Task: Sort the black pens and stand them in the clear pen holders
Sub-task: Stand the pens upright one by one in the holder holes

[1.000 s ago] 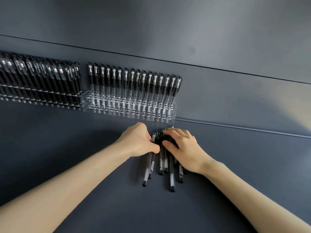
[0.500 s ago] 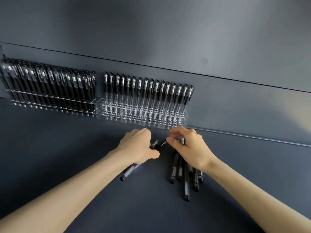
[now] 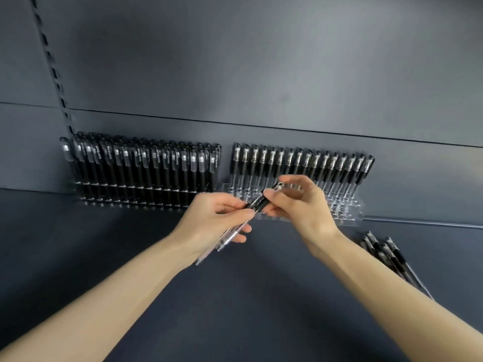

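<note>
Near the holder (image 3: 349, 214), left hand (image 3: 211, 220) and right hand (image 3: 300, 209) hold pens (image 3: 258, 203).

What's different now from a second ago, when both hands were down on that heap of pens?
Both hands rose off the dark grey surface. The left hand now holds at least two clear-barrelled black pens, and the right hand pinches one black-capped pen at its cap end. The remaining loose black pens lie on the surface as before; the clear acrylic holders look unchanged.
</note>
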A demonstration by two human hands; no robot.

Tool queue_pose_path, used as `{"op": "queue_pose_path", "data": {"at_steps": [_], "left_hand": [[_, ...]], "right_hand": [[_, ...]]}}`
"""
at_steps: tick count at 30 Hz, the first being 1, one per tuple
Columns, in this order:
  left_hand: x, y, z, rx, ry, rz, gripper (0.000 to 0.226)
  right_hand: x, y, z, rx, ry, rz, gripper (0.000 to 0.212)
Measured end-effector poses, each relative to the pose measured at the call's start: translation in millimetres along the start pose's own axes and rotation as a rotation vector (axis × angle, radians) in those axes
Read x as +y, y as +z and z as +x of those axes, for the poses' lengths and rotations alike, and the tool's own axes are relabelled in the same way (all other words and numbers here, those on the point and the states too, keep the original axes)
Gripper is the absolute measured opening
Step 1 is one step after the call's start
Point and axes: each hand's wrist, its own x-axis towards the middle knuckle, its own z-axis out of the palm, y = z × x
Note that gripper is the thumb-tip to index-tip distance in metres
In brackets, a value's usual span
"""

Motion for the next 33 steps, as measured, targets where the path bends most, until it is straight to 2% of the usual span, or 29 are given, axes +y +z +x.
{"op": "queue_pose_path", "data": {"at_steps": [2, 5, 8, 14, 17, 27, 33], "left_hand": [[-4.0, -15.0, 5.1, 0.036, 0.028, -0.031, 0.015], [-9.6, -28.0, 11.5, 0.063, 0.059, -0.068, 0.013], [-14.4, -36.5, 17.2, 0.120, 0.102, -0.077, 0.001], [-27.9, -47.1, 27.2, 0.235, 0.250, 0.071, 0.008], [-30.5, -49.9, 31.0, 0.247, 0.263, 0.050, 0.009], [-38.2, -47.5, 36.0, 0.218, 0.259, -0.015, 0.018], [-39.2, -45.7, 35.8, 0.208, 0.278, -0.014, 0.017]], "right_hand": [[-0.7, 19.5, 4.0, 0.075, -0.001, 0.060, 0.031], [-2.5, 41.9, 9.3, 0.091, -0.030, 0.039, 0.023], [-10.0, 51.6, 19.1, 0.128, -0.112, 0.026, 0.018], [-21.6, 49.7, 41.5, 0.253, -0.421, -0.232, 0.038], [-20.3, 53.5, 54.2, 0.288, -0.495, -0.257, 0.037], [-5.2, 58.6, 75.7, 0.249, -0.653, -0.417, 0.034], [4.1, 57.9, 82.8, 0.174, -0.659, -0.543, 0.033]]}}
